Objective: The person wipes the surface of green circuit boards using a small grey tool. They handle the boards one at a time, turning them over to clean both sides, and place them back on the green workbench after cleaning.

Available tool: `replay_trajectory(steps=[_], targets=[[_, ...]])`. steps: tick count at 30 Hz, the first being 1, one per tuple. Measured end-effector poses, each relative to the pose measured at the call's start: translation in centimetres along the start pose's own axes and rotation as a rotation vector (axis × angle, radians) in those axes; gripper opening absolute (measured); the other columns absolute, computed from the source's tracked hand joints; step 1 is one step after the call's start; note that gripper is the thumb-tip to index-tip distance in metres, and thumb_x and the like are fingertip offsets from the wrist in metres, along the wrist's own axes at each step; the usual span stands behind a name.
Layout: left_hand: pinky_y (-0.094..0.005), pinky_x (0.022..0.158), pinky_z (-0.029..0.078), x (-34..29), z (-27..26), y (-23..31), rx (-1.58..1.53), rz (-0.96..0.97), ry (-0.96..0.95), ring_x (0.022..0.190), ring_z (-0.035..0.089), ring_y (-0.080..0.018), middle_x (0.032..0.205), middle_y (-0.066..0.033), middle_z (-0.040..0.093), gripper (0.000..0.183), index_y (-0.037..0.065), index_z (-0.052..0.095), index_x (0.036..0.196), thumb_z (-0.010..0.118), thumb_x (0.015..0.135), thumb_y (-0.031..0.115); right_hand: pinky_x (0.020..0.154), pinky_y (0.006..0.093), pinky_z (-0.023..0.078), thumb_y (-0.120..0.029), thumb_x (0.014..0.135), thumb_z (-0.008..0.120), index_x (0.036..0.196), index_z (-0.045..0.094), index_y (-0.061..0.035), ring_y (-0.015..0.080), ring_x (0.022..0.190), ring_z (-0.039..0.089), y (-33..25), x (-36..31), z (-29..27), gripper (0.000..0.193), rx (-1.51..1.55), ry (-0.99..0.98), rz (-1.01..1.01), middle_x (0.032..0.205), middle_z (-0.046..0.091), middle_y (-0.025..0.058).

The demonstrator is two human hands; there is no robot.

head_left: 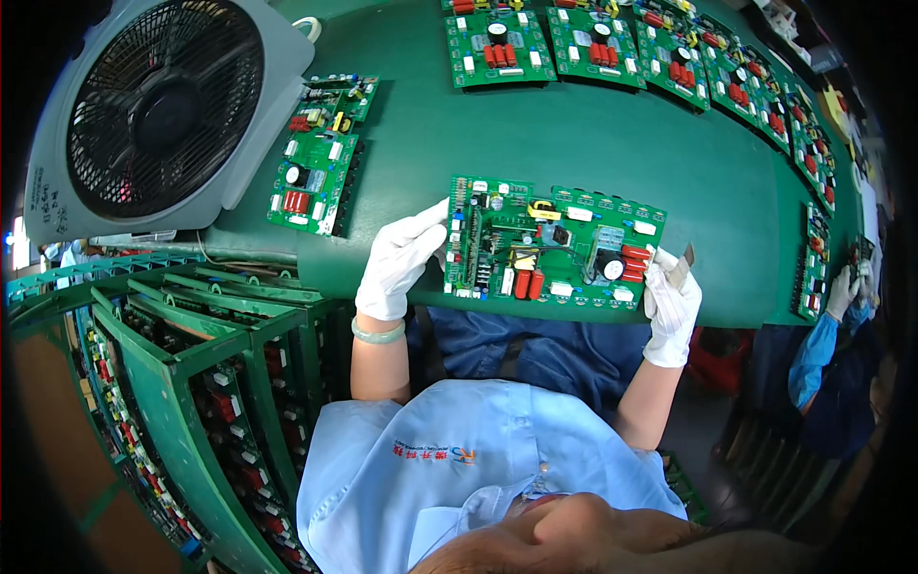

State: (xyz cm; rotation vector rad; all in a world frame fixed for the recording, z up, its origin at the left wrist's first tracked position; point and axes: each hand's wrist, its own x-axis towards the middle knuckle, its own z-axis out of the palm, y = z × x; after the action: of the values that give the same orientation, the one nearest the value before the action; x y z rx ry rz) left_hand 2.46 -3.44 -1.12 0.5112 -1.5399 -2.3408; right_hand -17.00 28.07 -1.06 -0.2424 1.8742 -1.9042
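A green circuit board (564, 234) is held up over the near edge of the table, its parts facing up. Red capacitors, white blocks, a round black part and thin black wires show on it. My left hand (402, 258), in a white glove, is closed on the board's left edge, with some fingertips hidden behind it. At the right edge, my right hand (672, 304), also gloved, grips the board near the red capacitors. A flat, pointed grey metal piece (683, 262) sticks up from that same hand; its lower part is hidden by the fingers.
A large grey fan (163, 115) stands on the left, beside another circuit board (311, 177). More boards (497, 48) line the far and right sides of the green table (411, 124). A green rack (191, 354) holds boards at lower left. Another person's gloved hands (843, 292) are at far right.
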Motion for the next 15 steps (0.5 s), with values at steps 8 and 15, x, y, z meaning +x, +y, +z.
replay_trajectory(steps=[8, 15], targets=[[-0.0253, 0.074, 0.051, 0.2, 0.4, 0.2, 0.038, 0.034, -0.005, 0.088, 0.063, -0.0119, 0.116, -0.0110, 0.066, 0.044, -0.006, 0.051, 0.134, 0.057, 0.095, 0.012, 0.043, 0.0184, 0.028, -0.009, 0.092, 0.063, 0.115, 0.063, 0.0089, 0.0018, 0.048, 0.041, -0.9, -0.3, 0.3, 0.030, -0.026, 0.008, 0.031, 0.076, 0.063, 0.0012], [-0.0246, 0.086, 0.044, 2.8, -0.8, 1.7, 0.148, 0.030, -0.109, 0.106, 0.056, -0.0121, 0.131, -0.0121, 0.056, 0.071, -0.009, 0.036, 0.143, 0.056, 0.096, 0.040, 0.041, 0.0211, 0.031, -0.010, 0.088, 0.067, 0.106, 0.067, 0.0053, 0.0033, 0.044, 0.042, -3.8, -1.1, 2.5, 0.023, -0.039, 0.004, 0.132, 0.070, 0.061, 0.0015]])
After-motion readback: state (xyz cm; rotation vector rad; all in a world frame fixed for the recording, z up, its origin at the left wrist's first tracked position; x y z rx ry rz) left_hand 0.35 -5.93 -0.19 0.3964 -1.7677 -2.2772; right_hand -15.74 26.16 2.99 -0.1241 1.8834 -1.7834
